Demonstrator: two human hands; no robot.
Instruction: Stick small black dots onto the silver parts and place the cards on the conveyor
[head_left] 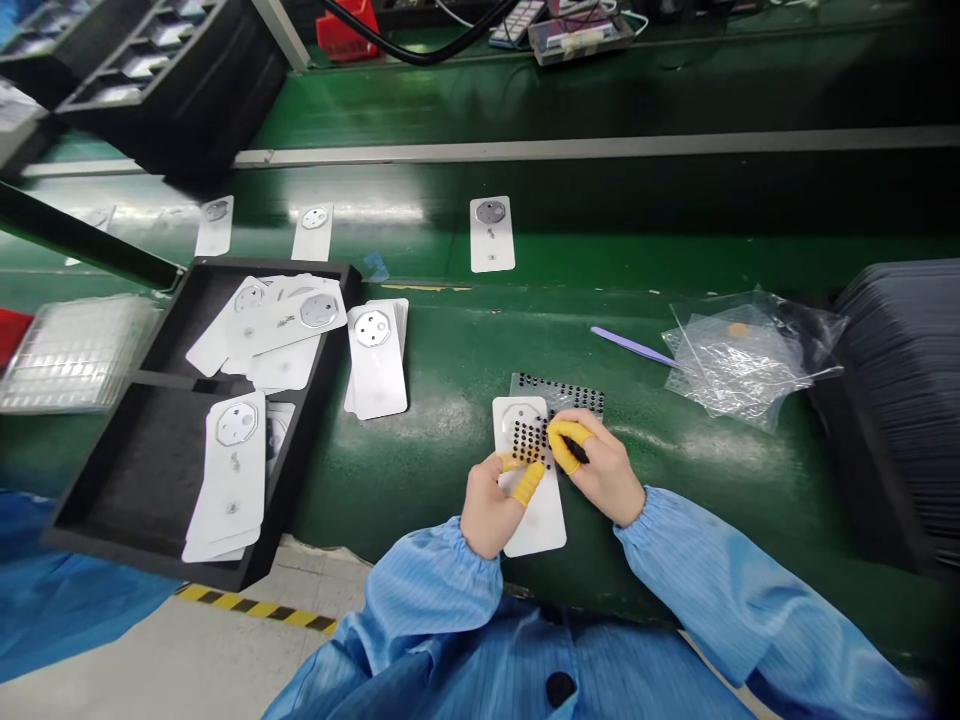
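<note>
My left hand, with yellow finger cots on it, pinches a small clear sheet of round black dots between thumb and finger. The sheet is over a white rectangular plate with rounded corners, flat on the bench before me. At the sheet's right edge, my right hand has its yellow-covered thumb and finger pressed together. A dark spot shows inside its curled fingers; what it grips is too small to make out. Another clear sheet with black dots lies just behind, partly covered by the plate and my right hand.
Left stands a black divided tray with white plates, beside a stack of plates. Single plates lie on the green strip behind. Purple tweezers touch a clear plastic bag. Dark stacked trays stand right.
</note>
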